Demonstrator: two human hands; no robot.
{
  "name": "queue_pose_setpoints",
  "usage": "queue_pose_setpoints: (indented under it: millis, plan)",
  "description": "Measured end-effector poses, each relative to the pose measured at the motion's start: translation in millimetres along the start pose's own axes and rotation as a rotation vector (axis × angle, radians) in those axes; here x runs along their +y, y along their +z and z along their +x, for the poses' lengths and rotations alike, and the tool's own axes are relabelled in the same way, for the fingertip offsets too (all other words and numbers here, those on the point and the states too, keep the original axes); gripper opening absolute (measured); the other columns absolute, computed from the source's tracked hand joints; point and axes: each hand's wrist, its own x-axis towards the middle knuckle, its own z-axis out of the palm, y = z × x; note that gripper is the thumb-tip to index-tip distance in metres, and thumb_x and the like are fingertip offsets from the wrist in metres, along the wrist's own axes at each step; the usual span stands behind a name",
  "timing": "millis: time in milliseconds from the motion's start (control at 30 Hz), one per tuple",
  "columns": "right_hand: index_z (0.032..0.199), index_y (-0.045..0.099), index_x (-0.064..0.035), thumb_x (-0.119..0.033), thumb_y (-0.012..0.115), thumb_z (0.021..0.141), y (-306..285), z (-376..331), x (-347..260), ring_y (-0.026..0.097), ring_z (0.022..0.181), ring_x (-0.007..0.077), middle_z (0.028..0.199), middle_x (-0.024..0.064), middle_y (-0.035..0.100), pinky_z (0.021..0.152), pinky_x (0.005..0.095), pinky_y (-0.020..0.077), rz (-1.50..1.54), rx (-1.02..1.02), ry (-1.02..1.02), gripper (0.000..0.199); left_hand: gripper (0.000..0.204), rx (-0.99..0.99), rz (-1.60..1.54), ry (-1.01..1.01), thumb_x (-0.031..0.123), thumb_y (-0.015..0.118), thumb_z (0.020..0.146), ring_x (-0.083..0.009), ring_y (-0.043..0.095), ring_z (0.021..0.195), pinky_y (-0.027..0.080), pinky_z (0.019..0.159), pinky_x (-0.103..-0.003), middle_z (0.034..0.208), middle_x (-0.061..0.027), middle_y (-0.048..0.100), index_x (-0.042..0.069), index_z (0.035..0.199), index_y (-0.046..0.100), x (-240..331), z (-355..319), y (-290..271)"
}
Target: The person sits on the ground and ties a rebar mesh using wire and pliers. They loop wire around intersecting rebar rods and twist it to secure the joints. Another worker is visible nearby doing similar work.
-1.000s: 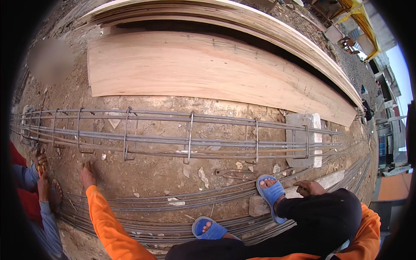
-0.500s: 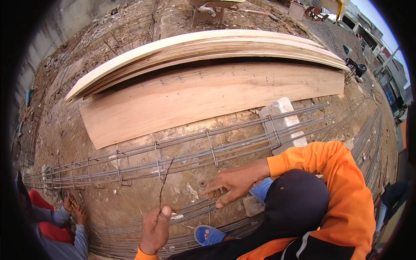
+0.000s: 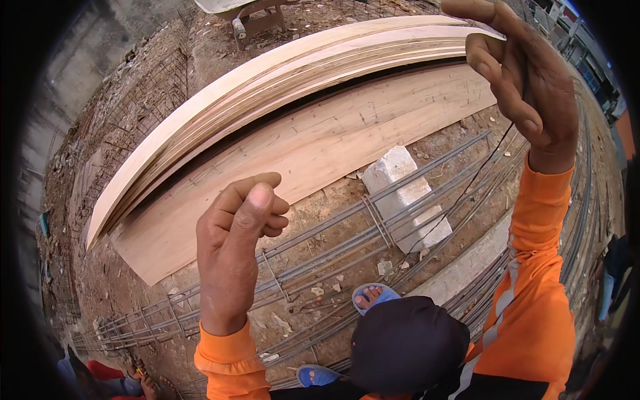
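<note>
Wire [image 3: 477, 175], thin and springy above the rebar cage [image 3: 320, 263], is pinched in right hand [image 3: 527, 87]; left hand [image 3: 237, 247] is fisted, seemingly pinching its end.

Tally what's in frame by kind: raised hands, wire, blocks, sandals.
Raised hands in orange sleeves: 2, left hand in a fist, right hand pinching a thin dark wire
Thin dark wire: 1
White masonry block under the rebar cage: 1
Blue sandals: 2, one, one
Total: 6
</note>
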Motion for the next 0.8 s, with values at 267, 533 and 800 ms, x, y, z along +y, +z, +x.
queue_pose_setpoints:
  millis: [267, 533, 800]
  plan:
    - [0.148, 0.033, 0.0124, -0.030, 0.026, 0.112, -80, -53, -16, 0.060, 0.036, 0.0143, 0.068, 0.0134, 0.060, 0.022, 0.0198, 0.0316, -0.050, 0.080, 0.452, 0.056, 0.037, 0.031, 0.696, -0.038, 0.032, 0.069, 0.096, -0.0148, 0.067, 0.063, 0.052, 0.058, -0.032, 0.072, -0.0130, 0.068, -0.005, 0.098, 0.072, -225, 2, 149]
    - [0.105, 0.071, 0.0045, -0.028, 0.068, 0.098, -31, -114, 250, 0.044, 0.050, 0.0087, 0.060, -0.0016, 0.051, 0.046, 0.0285, 0.0360, -0.268, 0.176, 0.985, 0.034, 0.026, 0.102, 0.005, -0.665, 0.020, 0.068, 0.095, -0.0134, 0.065, 0.053, 0.052, 0.050, -0.029, 0.067, -0.0105, 0.070, -0.006, 0.095, 0.072, -217, 23, 160]
    - [0.082, 0.069, 0.0036, -0.023, 0.073, 0.087, 8, -112, 297, 0.058, 0.061, 0.0361, 0.065, 0.0227, 0.060, 0.060, 0.0426, 0.0475, -0.741, 0.088, 0.733, 0.027, 0.023, 0.131, 0.228, -0.650, 0.016, 0.066, 0.091, -0.0132, 0.068, 0.057, 0.055, 0.054, -0.028, 0.070, -0.0120, 0.073, -0.005, 0.089, 0.073, -210, 10, 111]
